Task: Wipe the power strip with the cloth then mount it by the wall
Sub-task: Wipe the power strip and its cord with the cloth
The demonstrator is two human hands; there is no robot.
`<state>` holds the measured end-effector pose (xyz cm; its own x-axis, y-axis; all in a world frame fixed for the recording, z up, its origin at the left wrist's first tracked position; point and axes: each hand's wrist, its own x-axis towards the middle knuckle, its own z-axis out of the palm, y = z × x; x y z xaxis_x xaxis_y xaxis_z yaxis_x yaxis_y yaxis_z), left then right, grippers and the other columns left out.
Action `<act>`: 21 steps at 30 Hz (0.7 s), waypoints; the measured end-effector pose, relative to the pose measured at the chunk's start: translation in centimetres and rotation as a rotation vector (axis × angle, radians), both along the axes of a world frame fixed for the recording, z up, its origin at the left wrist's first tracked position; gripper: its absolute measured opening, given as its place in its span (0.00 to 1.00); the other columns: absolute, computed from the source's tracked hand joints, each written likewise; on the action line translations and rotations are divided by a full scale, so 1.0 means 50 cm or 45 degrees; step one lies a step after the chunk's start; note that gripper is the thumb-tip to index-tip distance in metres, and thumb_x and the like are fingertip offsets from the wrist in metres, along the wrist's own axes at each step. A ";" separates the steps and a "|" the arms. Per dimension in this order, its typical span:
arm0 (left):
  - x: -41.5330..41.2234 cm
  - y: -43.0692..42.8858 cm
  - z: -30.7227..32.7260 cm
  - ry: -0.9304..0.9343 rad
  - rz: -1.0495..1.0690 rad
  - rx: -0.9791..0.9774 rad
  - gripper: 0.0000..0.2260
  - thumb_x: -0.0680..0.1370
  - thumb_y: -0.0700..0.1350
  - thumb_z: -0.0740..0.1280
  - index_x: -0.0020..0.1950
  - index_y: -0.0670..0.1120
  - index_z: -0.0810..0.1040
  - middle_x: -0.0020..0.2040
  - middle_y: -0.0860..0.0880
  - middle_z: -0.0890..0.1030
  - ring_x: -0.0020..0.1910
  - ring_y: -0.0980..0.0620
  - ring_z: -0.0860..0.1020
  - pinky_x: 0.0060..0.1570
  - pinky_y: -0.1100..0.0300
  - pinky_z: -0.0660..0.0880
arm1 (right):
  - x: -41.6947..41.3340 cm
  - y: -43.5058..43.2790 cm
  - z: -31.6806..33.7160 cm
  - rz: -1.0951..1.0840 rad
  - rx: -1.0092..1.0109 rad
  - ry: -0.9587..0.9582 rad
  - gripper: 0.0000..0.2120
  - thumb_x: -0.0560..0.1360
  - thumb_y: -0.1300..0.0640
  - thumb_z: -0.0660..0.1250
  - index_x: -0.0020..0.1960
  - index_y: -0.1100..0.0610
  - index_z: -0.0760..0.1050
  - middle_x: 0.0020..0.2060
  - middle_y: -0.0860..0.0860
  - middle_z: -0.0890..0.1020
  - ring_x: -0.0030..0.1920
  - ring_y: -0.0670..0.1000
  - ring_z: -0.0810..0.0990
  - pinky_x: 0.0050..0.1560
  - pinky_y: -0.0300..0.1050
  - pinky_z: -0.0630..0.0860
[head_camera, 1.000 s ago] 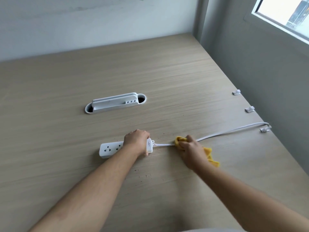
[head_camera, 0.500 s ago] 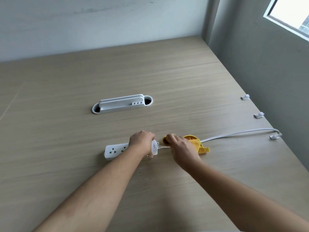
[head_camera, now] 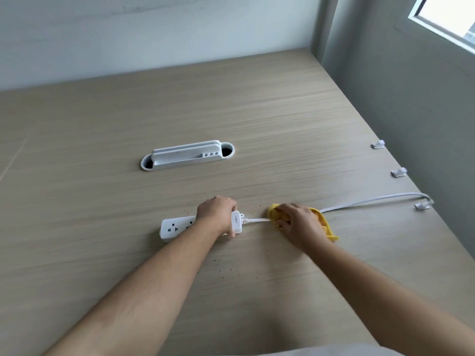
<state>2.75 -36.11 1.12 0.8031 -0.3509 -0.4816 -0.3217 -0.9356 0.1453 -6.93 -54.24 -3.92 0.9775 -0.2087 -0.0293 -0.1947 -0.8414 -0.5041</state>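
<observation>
A white power strip (head_camera: 177,227) lies flat on the wooden desk (head_camera: 257,124), sockets up. My left hand (head_camera: 217,213) presses down over its right half. Its white cord (head_camera: 372,200) runs right toward the wall. My right hand (head_camera: 298,222) grips a yellow cloth (head_camera: 322,218) wrapped around the cord just right of the strip. Part of the cloth hangs out behind the hand.
Three small white clips sit along the desk's right edge by the grey wall: one (head_camera: 377,144), another (head_camera: 399,172), and one (head_camera: 421,206) near the cord's bend. A white cable grommet (head_camera: 187,155) is set in the desk farther back. Dark crumbs dot the wood near the strip.
My right hand slid the cloth along the cord toward the strip, then back a little to the right. The left hand stayed on the strip. The camera shifted slightly.
</observation>
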 end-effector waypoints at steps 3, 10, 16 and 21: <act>-0.001 -0.002 0.001 -0.001 -0.004 0.011 0.23 0.59 0.48 0.80 0.49 0.53 0.76 0.53 0.51 0.81 0.53 0.47 0.77 0.42 0.58 0.68 | -0.034 -0.100 0.002 -0.141 -0.053 0.037 0.14 0.69 0.59 0.70 0.55 0.57 0.79 0.50 0.57 0.82 0.53 0.59 0.78 0.51 0.46 0.72; 0.002 -0.007 -0.004 -0.037 -0.052 0.032 0.24 0.60 0.47 0.80 0.52 0.52 0.77 0.54 0.50 0.81 0.55 0.46 0.78 0.45 0.57 0.70 | -0.022 -0.054 0.005 0.012 -0.059 0.044 0.14 0.68 0.60 0.71 0.54 0.57 0.80 0.51 0.56 0.83 0.54 0.58 0.77 0.54 0.46 0.70; 0.001 -0.009 -0.007 -0.090 -0.096 0.071 0.23 0.62 0.48 0.79 0.54 0.52 0.77 0.54 0.49 0.80 0.54 0.45 0.78 0.43 0.56 0.69 | 0.039 0.104 -0.025 0.200 -0.103 -0.071 0.08 0.73 0.61 0.64 0.50 0.56 0.78 0.47 0.53 0.81 0.51 0.57 0.74 0.48 0.49 0.74; 0.003 -0.008 -0.012 -0.066 -0.087 0.098 0.22 0.62 0.47 0.78 0.54 0.52 0.78 0.54 0.49 0.81 0.54 0.45 0.79 0.44 0.58 0.70 | -0.049 -0.105 -0.016 -0.141 -0.128 -0.086 0.08 0.70 0.63 0.68 0.49 0.57 0.80 0.48 0.56 0.82 0.50 0.61 0.77 0.49 0.51 0.74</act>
